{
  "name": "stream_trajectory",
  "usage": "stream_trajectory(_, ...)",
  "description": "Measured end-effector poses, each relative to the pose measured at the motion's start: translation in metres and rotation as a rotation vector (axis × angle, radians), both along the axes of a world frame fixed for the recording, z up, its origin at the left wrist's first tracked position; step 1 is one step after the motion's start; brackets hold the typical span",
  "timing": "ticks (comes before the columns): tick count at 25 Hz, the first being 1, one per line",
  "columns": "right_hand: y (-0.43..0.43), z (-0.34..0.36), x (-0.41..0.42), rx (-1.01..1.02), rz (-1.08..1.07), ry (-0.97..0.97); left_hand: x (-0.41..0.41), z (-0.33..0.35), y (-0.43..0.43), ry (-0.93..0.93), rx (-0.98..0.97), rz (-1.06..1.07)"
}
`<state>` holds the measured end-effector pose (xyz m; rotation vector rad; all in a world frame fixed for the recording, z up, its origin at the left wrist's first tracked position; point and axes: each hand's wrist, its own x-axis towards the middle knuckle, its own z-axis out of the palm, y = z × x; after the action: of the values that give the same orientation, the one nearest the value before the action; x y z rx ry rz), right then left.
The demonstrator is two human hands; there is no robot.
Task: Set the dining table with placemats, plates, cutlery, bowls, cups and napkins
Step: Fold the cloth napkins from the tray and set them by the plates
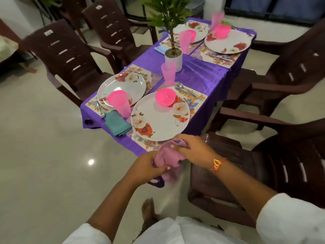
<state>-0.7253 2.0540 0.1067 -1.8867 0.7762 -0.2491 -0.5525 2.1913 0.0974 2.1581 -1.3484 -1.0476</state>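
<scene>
Four place settings lie on the desk [198, 74] under its purple cloth. Farthest left at the near end, cutlery [101, 110] lies on the left placemat [139, 70] beside the left plate [123, 85]. A pink cup [120, 104] stands upright at that plate's near rim; whether it stands on the rim or just in front of it I cannot tell. Just beside the cup, a folded teal napkin [117, 123] lies at the desk's edge.

My left hand [149, 166] grips the lower end of a lilac napkin [163, 159], fingers curled round the cloth. The napkin is bunched at the near corner of the desk, just beside a fork [146, 141]. The fork lies along the near side of the near plate [160, 120], which carries a pink bowl [165, 99] on its far part. I see only the bowl's pink inside.

Beyond the bowl a second cup [168, 73] stands upright on the cloth, and behind it a white pot [174, 59] holds a small leafy plant. My right hand [193, 148] pinches the napkin's upper end between thumb and fingers. A spoon and knife [186, 91] lie on the right placemat [195, 101].

At the far end, a blue napkin [161, 49] lies left of the far-left plate [201, 32], with a third cup [185, 40] in front of it. The far-right plate [228, 43] carries another bowl [222, 30], with a fourth cup [217, 17] behind it.
</scene>
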Motion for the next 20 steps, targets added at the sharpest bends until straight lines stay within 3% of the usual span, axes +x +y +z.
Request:
stream_trajectory(6,0.0,0.037,0.05,0.046,-0.078,0.113,0.058,0.022,-0.025,0.61,0.096,-0.157)
stream_trajectory(10,-0.003,0.053,0.057,0.004,-0.131,0.279,0.09,0.029,-0.035,0.631,0.162,-0.329)
stream_trajectory(12,0.004,0.055,0.053,0.037,-0.213,0.266,0.096,0.033,-0.038,0.736,0.193,-0.298)
stream_trajectory(14,0.016,0.055,0.05,0.028,-0.386,0.19,0.095,0.041,-0.037,0.962,0.217,-0.206)
stream_trajectory(17,0.042,0.047,0.044,-0.094,-0.939,0.063,0.092,0.06,-0.037,1.149,0.157,-0.119)
stream_trajectory(19,0.063,0.026,0.03,0.14,-1.199,0.018,0.093,0.068,-0.035,1.25,0.124,-0.094)
stream_trajectory(20,0.074,0.014,0.024,0.401,-1.186,-0.037,0.094,0.072,-0.033,1.293,0.118,-0.086)
